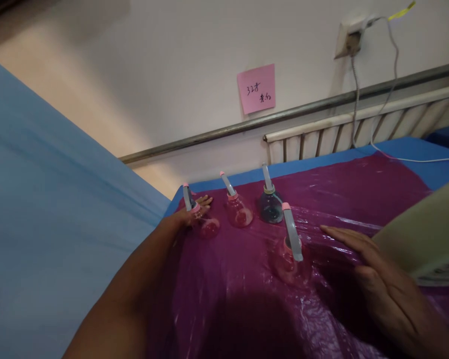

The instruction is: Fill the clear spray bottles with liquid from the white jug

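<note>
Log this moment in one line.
left hand: at leftmost bottle, grip unclear; right hand: open, right of front bottle; between: pink-collared bottle, dark bottle; surface: purple sheet

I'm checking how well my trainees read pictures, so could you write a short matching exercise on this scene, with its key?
Column one:
1. Left hand
2. Note
3. Dark bottle
4. Right hand

Column two:
A. Third of four from the picture's left
B. To the right of the frontmost bottle
C. At the leftmost bottle
D. Pink, on the wall

Right pairs: 1-C, 2-D, 3-A, 4-B.
</note>
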`<state>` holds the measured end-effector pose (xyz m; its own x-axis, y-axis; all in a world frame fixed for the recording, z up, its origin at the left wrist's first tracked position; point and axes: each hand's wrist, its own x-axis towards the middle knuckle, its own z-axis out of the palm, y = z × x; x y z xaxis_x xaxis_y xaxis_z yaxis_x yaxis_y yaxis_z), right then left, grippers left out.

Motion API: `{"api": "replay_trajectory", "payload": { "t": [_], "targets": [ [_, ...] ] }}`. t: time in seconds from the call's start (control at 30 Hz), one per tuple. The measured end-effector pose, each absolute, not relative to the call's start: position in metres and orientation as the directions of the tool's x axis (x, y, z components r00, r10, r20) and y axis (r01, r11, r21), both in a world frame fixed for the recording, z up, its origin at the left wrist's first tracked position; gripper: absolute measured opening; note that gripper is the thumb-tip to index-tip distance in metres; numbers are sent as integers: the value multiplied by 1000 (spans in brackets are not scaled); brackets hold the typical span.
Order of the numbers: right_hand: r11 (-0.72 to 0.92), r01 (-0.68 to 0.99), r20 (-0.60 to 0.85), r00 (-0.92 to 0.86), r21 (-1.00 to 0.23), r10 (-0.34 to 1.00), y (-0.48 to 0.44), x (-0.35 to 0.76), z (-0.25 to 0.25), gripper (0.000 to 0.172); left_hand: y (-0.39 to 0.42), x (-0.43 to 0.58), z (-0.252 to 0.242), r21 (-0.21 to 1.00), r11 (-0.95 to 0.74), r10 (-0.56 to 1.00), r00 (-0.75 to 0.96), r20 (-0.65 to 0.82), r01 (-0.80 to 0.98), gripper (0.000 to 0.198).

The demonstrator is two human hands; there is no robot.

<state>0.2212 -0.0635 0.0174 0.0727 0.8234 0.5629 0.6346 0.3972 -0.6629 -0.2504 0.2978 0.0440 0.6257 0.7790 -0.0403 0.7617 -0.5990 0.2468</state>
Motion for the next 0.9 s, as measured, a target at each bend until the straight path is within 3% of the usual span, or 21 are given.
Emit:
{"api": "replay_trajectory", "payload": {
  "t": [0.13,0.23,0.43,0.6,0.8,0.9],
  "targets": [
    [404,607,554,72,-684,829,-62,215,15,52,287,-254,69,217,-575,798,599,-63,789,58],
    [411,586,546,65,-699,835,-62,212,14,53,269,-261,93,175,-531,843,539,2,829,73],
    [444,553,563,54,-704,825,-60,210,13,51,206,-279,114,74,-418,904,406,136,906,76],
    [383,528,515,124,-758,848,-49,208,6,50,119,-278,85,88,-382,887,338,314,920,78],
    [301,527,465,210,-795,860,-40,205,28,56,7,-259,33,41,-479,838,443,318,877,57],
    [280,525,460,249,-804,852,-28,206,53,59,-37,-256,7,-22,-525,790,496,359,851,68]
  ]
}}
